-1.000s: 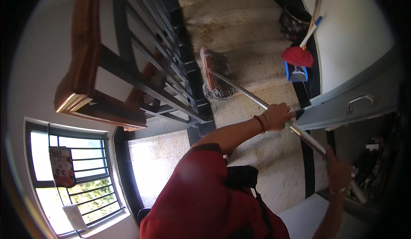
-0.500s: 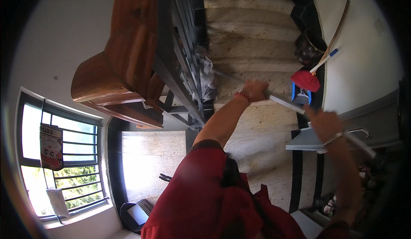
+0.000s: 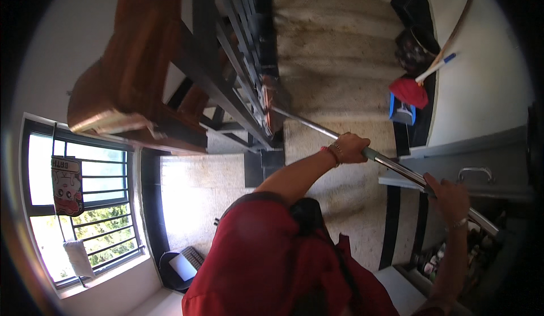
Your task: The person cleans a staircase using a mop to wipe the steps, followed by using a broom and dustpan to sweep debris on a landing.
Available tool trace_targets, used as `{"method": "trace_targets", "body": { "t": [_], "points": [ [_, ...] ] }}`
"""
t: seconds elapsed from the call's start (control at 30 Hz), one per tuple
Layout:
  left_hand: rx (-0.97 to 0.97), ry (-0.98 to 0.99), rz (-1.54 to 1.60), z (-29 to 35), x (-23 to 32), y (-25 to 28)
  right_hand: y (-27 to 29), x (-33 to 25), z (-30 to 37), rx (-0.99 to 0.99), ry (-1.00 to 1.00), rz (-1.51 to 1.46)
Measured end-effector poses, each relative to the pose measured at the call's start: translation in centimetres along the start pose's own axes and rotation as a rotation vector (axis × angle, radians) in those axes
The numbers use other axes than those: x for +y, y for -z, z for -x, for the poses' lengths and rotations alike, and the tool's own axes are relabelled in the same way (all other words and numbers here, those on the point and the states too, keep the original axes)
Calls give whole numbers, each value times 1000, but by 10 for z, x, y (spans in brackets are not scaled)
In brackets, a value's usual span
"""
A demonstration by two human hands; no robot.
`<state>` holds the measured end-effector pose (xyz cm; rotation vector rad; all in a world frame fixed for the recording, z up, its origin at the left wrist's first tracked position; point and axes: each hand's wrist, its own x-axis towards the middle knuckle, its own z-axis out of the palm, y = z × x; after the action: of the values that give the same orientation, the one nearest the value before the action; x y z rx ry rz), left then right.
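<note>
My left hand (image 3: pixel 352 148) is wrapped round the metal pole of a mop (image 3: pixel 311 124), and a red bracelet circles that wrist. Farther up the same pole, toward the right, my right hand (image 3: pixel 449 199) grips it too. The pole slants from lower right to upper left. At its far end the mop head (image 3: pixel 272 105), brownish and partly in shadow, stands against the foot of the dark stair railing, at the left edge of the steps. Its exact shape is hard to make out.
Pale stone steps (image 3: pixel 331 61) rise ahead, with a wooden-topped railing (image 3: pixel 136 61) on their left. Along the right wall stand a dark pot (image 3: pixel 415 50) and a blue dustpan (image 3: pixel 402 112) beside a red-headed broom (image 3: pixel 409 92). A grey cabinet (image 3: pixel 470 166) juts in at right; shoes lie below.
Both hands have moved slightly right and down with the pole. The mop head looked grey and shaggy before and now shows a brownish face. The view has shifted slightly.
</note>
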<state>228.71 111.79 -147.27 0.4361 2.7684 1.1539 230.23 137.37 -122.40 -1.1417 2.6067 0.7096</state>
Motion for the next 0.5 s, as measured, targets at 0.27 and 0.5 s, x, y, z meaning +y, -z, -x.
{"method": "trace_targets", "body": {
  "t": [0.27, 0.5],
  "points": [
    [-149, -35, -75, 21, 91, -22, -48, 19, 105, 102, -101, -42],
    [-381, 69, -225, 21, 14, -101, -140, -50, 78, 112, -219, -146]
  ]
}}
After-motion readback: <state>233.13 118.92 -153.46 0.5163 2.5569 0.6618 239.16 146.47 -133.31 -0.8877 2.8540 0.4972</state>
